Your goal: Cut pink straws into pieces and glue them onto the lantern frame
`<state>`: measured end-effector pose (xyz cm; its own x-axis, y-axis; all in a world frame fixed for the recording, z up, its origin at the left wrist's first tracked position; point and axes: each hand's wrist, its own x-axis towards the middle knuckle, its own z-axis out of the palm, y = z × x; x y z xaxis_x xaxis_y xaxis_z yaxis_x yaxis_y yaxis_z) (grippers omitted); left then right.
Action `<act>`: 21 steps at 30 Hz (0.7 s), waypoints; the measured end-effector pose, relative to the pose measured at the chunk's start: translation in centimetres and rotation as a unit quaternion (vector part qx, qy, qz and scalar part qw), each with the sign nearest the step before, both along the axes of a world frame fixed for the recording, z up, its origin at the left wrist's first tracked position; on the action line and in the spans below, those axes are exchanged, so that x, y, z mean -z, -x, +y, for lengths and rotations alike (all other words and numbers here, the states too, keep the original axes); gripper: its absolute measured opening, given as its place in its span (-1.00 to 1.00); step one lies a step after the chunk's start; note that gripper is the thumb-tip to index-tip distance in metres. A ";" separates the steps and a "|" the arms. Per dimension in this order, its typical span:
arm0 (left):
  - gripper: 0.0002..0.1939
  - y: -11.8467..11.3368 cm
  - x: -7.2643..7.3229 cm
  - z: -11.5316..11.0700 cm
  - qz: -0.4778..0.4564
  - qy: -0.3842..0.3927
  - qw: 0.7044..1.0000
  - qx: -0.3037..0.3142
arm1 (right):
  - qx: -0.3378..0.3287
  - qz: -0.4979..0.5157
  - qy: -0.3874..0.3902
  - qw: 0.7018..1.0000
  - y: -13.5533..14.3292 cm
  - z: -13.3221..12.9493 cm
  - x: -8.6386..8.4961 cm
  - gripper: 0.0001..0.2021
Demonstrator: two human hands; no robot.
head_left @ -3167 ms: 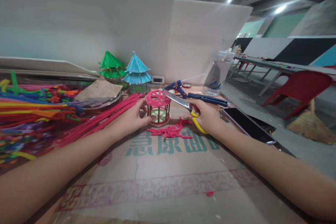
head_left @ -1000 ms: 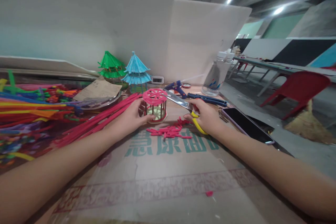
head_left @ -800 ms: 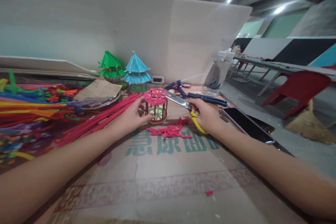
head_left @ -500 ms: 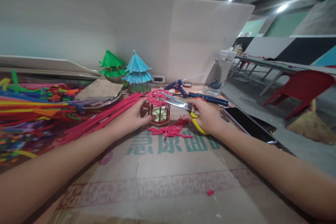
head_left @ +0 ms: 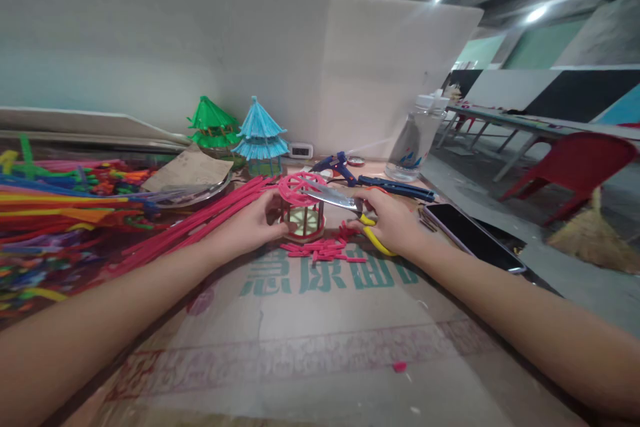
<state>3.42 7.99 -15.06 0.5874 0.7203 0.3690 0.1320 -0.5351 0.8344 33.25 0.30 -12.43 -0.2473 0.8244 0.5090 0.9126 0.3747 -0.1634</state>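
From where I stand, the left hand (head_left: 257, 219) has its thumb and fingers closed on the side of a little round frame (head_left: 304, 220), which sits on the table (head_left: 330, 320) between the two hands, with thin posts and a pink ring on top. The right hand (head_left: 395, 219) is wrapped around the yellow handles of the scissors (head_left: 337, 197); their blades reach over the pink ring, though I cannot tell whether they touch it. Cut pink pieces (head_left: 320, 252) lie in a small heap just in front of the frame. Long pink strips (head_left: 200, 227) run beside the left forearm. Behind the frame stand a green model house (head_left: 210, 121) and a blue one (head_left: 260, 130), with a glue gun (head_left: 340, 165) and a clear bottle (head_left: 413, 140) to the right.
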 end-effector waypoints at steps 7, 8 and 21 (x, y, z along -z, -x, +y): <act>-0.51 -0.3 0.0 -0.2 -0.045 0.052 0.997 0.023 | -0.020 -0.005 -0.034 0.999 -0.2 0.0 0.1 -0.55; -0.51 -0.3 0.1 -0.2 -0.048 0.053 0.997 0.022 | -0.018 -0.005 -0.035 0.999 -0.2 0.0 0.1 -0.54; -0.41 -0.2 0.0 -0.6 -0.030 0.003 0.999 0.019 | -0.017 -0.025 -0.053 0.998 -0.2 -0.1 0.0 -0.54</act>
